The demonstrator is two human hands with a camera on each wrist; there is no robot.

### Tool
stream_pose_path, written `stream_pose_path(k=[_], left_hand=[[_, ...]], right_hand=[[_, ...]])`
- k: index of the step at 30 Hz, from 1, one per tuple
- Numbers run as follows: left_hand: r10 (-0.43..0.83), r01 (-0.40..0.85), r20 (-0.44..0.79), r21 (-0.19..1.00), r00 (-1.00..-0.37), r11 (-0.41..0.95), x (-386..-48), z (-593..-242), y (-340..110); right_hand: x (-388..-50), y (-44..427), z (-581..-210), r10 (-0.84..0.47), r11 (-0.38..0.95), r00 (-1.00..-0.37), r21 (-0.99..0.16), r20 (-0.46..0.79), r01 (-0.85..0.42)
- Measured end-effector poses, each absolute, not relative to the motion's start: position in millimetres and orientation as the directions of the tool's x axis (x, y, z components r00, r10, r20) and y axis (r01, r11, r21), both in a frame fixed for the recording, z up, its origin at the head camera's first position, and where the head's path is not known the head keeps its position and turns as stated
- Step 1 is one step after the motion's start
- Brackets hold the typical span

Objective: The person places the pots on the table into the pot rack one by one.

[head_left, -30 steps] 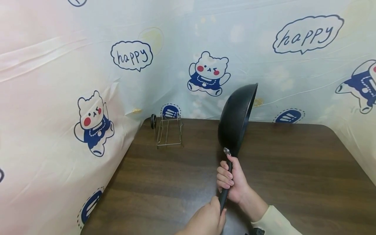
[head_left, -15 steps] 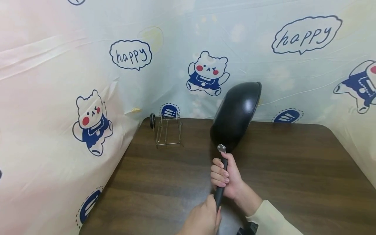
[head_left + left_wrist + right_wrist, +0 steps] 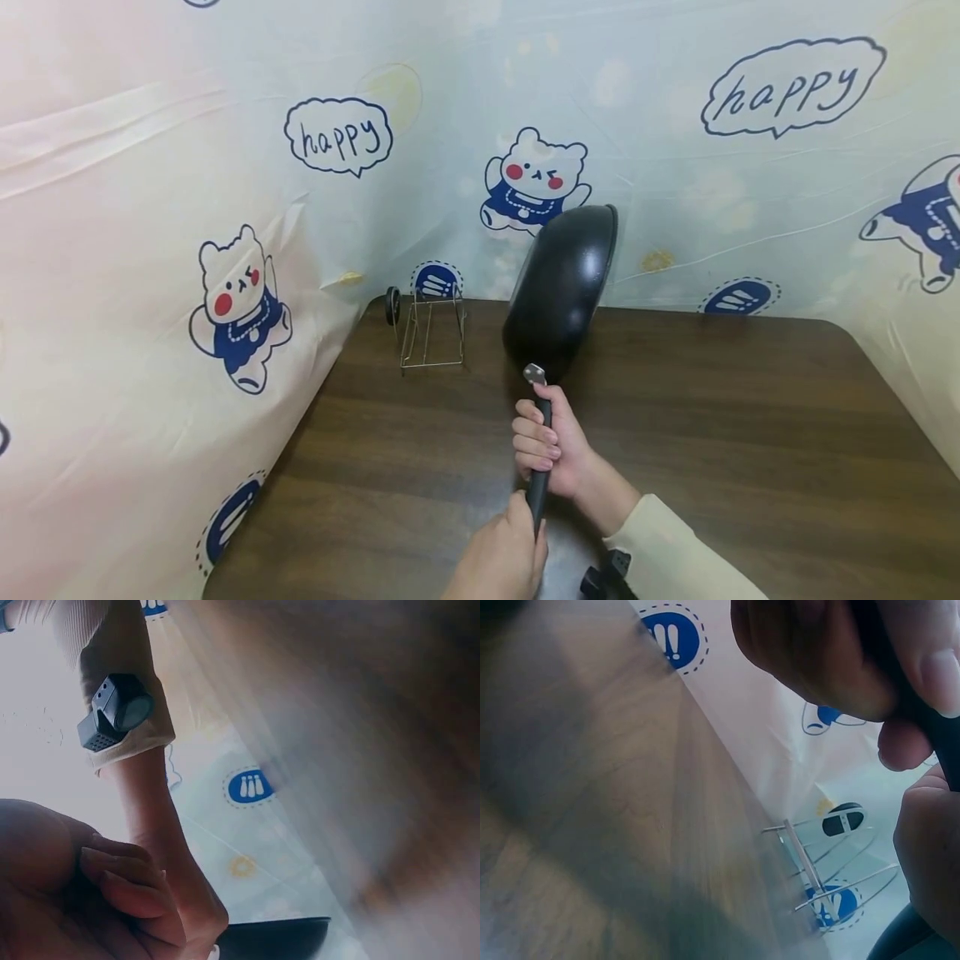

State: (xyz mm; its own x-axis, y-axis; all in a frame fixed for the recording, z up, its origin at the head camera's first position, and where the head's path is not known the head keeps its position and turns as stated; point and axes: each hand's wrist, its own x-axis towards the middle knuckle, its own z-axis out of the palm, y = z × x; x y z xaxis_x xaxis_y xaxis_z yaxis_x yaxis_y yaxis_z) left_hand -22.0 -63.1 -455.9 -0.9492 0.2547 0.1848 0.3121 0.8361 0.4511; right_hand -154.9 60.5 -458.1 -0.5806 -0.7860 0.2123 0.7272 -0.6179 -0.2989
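"Head view: how are my right hand (image 3: 551, 446) and left hand (image 3: 501, 550)?"

"Fully wrapped round the handle (image 3: 538, 487), right above left. I see the black pan (image 3: 564, 283) tilted, held up over the bench (image 3: 727, 433), rounded underside towards me, overlapping the far edge in my sight. A wire rack (image 3: 427, 333) stands by the far left corner."

"Left wrist?"

"I get the left hand up close, curled, its hold hidden, and some of the pan."

"Right wrist?"

"Both hands on the handle, wire rack beyond."
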Motion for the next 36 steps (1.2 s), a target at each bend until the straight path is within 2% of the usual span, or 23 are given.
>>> stream_pose_path(k=[9,14,25,36], left_hand=[[0.187,0.292,0.262,0.456,-0.947,0.841,-26,-453,-72],[0.132,0.264,0.293,0.477,-0.947,0.838,-29,-446,-76],[0.111,0.341,0.488,0.412,-0.866,0.845,-44,-424,-85],[0.072,0.326,0.548,0.382,-0.833,0.865,-57,-402,-90]], right_hand=[[-167,40,-445,-0.798,-0.597,-0.582,-0.347,0.16,0.723],[-173,30,-432,-0.814,-0.576,-0.558,-0.359,0.163,0.735],[-191,13,-393,-0.839,-0.537,-0.519,-0.405,0.163,0.74],[-206,2,-357,-0.859,-0.506,-0.478,-0.45,0.185,0.736]])
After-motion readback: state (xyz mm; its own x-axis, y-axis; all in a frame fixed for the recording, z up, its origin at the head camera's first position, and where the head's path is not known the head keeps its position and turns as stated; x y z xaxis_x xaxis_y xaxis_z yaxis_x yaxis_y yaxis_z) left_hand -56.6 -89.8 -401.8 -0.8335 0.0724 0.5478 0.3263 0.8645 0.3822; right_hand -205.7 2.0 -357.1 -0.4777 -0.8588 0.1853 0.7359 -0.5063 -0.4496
